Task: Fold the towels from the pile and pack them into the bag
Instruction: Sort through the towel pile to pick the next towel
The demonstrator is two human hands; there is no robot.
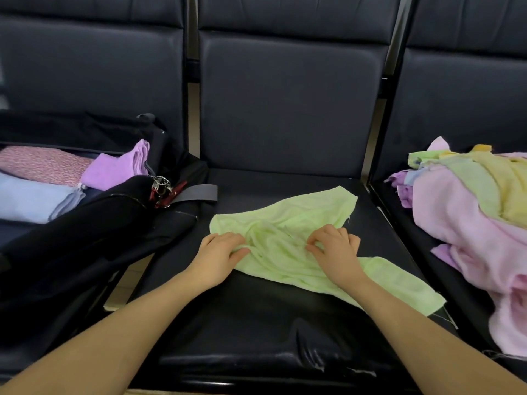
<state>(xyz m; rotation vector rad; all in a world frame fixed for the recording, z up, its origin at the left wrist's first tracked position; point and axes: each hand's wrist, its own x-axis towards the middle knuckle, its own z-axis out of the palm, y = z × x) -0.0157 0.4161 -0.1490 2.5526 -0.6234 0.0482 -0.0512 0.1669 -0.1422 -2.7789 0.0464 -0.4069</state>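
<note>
I note green towel crumpled at frame centre on bench, left hand pinching its edge, right hand pinching folds, bag left, pile right.

Head-worn wide view, facing forward and down, close over seat

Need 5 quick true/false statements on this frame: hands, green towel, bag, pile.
1. Both hands, left hand and right hand, are on the green towel. True.
2. The green towel is neatly folded. False: it lies crumpled and spread on the middle seat.
3. The black bag sits to the person's left with towels inside. True.
4. The towel pile is inside the bag. False: it lies on the right seat.
5. The right hand's fingers lie flat. False: they curl, pinching the fabric.
</note>
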